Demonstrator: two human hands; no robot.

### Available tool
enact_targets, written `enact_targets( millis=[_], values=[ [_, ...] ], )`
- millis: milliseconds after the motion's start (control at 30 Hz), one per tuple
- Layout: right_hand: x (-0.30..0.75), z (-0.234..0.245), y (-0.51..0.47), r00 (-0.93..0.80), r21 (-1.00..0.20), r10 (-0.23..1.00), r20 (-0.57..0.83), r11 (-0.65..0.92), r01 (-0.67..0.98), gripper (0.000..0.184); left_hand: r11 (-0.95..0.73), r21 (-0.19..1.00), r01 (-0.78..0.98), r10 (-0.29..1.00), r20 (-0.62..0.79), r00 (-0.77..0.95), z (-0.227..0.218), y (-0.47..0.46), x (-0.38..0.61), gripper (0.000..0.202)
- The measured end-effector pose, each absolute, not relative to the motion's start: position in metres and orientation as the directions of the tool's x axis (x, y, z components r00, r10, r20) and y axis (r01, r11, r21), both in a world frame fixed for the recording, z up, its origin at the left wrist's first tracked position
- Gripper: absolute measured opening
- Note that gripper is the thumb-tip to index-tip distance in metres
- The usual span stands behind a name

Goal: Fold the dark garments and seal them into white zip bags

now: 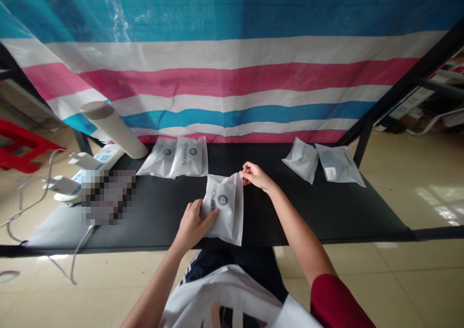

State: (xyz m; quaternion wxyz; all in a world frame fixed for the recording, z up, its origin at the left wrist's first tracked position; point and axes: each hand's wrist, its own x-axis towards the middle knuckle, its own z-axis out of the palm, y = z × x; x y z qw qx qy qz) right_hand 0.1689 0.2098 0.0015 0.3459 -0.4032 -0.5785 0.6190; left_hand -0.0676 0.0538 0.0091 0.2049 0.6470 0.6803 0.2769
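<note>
A frosted white zip bag (226, 207) with a dark round logo and grey lettering lies at the front middle of the black table (290, 207). My left hand (194, 224) rests flat on its near left side, fingers stretched out over the bag. At the bag's far right corner my right hand (255, 176) has its fingers pinched on the bag's top edge.
Two like bags (177, 158) lie at the back left, two more (322, 164) at the back right. A white tube (114, 127) leans at the far left beside a power strip (97, 161) with plugs and cables. A striped tarp (232, 67) hangs behind. A white bag (224, 294) lies on my lap.
</note>
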Motion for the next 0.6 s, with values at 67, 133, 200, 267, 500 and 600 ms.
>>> enact_targets(
  millis=[67, 133, 200, 267, 500, 600],
  values=[
    [0.169, 0.005, 0.209, -0.438, -0.992, 0.891, -0.123, -0.119, 0.037, 0.037, 0.036, 0.797, 0.603, 0.999, -0.020, -0.033, 0.013, 0.054, -0.071, 0.037],
    [0.172, 0.009, 0.209, -0.442, -0.989, 0.885, -0.144, -0.140, 0.041, 0.036, 0.090, 0.914, 0.396, 0.994, -0.107, 0.021, 0.021, 0.057, -0.083, 0.036],
    [0.176, 0.012, 0.210, -0.438, -0.987, 0.885, -0.156, -0.153, 0.042, 0.036, 0.128, 0.953, 0.274, 0.990, -0.137, 0.015, 0.031, 0.062, -0.102, 0.040],
    [0.182, 0.015, 0.212, -0.414, -0.986, 0.896, -0.162, -0.165, 0.029, 0.034, 0.114, 0.958, 0.262, 0.992, -0.094, -0.085, 0.044, 0.070, -0.129, 0.045],
    [0.197, 0.019, 0.219, -0.283, -0.978, 0.940, -0.192, -0.206, -0.021, 0.023, 0.026, 0.946, 0.323, 0.872, 0.137, -0.470, 0.076, 0.137, -0.224, 0.055],
    [0.199, 0.020, 0.220, -0.255, -0.976, 0.945, -0.203, -0.216, -0.023, 0.022, 0.101, 0.913, 0.396, 0.867, 0.115, -0.485, 0.073, 0.171, -0.245, 0.053]
  ],
)
